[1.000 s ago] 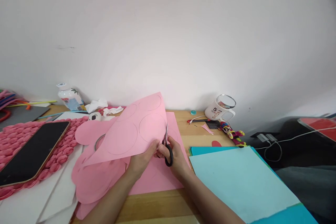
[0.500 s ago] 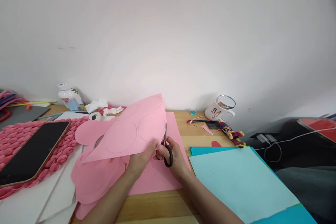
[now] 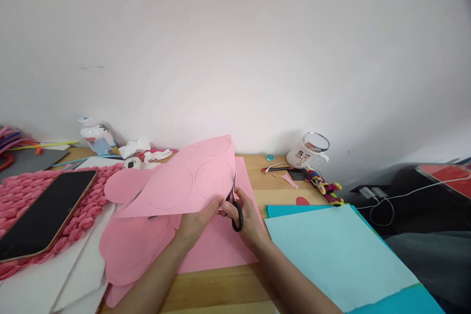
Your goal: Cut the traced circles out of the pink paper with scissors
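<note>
My left hand [image 3: 200, 218] pinches the lower right edge of a pink sheet of paper [image 3: 176, 186] with several circles drawn on it in thin lines. My right hand [image 3: 246, 216] is closed round the black handles of a pair of scissors [image 3: 237, 218]. The blades point up and away, at the sheet's right edge beside one drawn circle. Part of the fingers of my left hand is hidden under the sheet. Beneath my hands another pink sheet [image 3: 221, 255] lies on the wooden table [image 3: 217, 284]. Pink paper circles [image 3: 136, 250] are piled to the left.
On the left, a phone [image 3: 47, 211] rests on rows of pink rolled-paper pieces [image 3: 77, 221], with a white bottle [image 3: 97, 137] and crumpled tissues [image 3: 134, 147] behind. To the right are light blue paper [image 3: 338, 255], a white mug [image 3: 307, 154], a small colourful figure [image 3: 327, 189] and a cable [image 3: 405, 195].
The held pink sheet has tipped lower and swung slightly to the right. The scissors have shifted a little to the right with my right hand and stay at the sheet's edge.
</note>
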